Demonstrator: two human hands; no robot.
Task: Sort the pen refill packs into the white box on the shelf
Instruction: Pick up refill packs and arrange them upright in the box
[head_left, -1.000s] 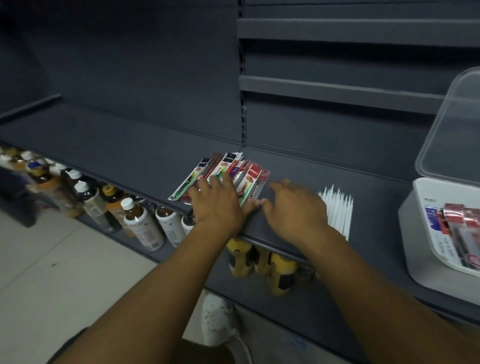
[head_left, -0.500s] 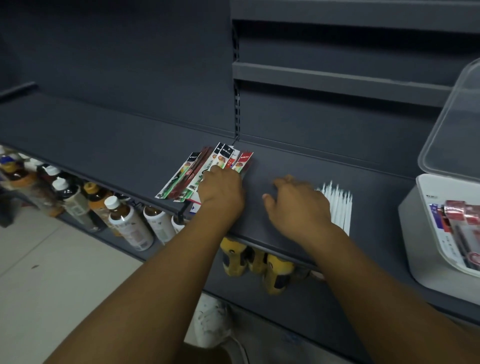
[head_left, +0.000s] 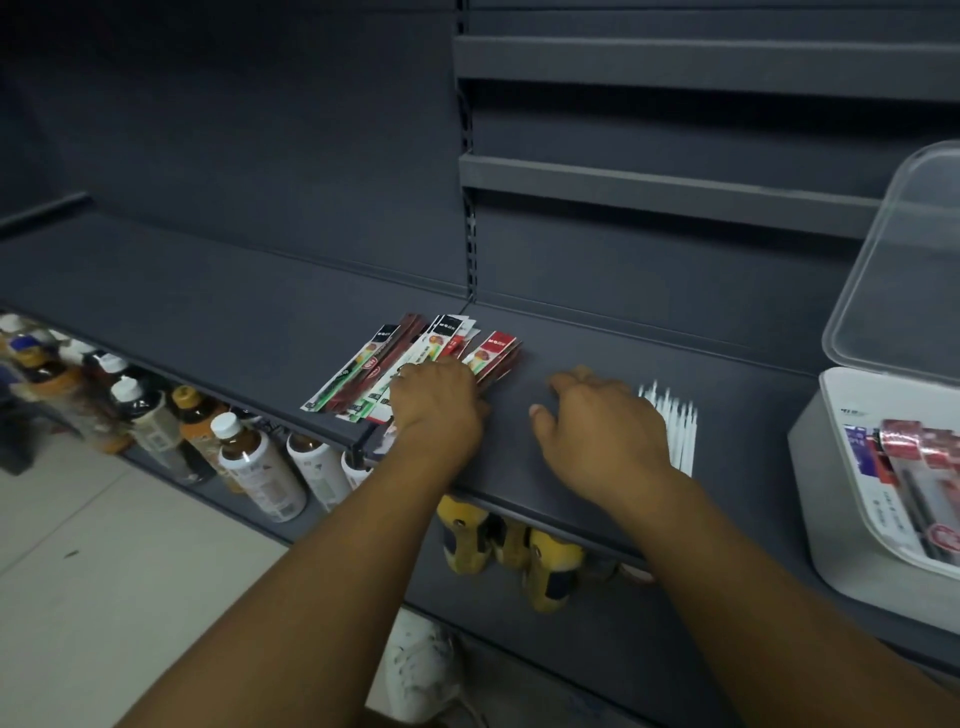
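- Centre of the frame: the left hand (head_left: 439, 410) is palm-down on a fanned bunch of pen refill packs (head_left: 395, 358), its fingers (head_left: 415, 375) laid over them and pressing, not wrapped round any pack.
- The packs lie on the dark grey shelf (head_left: 208, 312), their lower ends near its front edge and their printed tops spreading toward the back.
- Just right of centre, the right hand (head_left: 602, 431) rests on the bare shelf with loosely bent fingers (head_left: 571, 382) holding nothing.
- Just beside that hand on its right lies a row of thin white refills (head_left: 675, 431).
- At the right edge, the white box (head_left: 831, 499) sits on the same shelf with its clear lid (head_left: 898, 270) tipped up; red and blue packs in the box (head_left: 919, 467) are visible.
- Lower left, bottles (head_left: 244, 457) line the shelf underneath.
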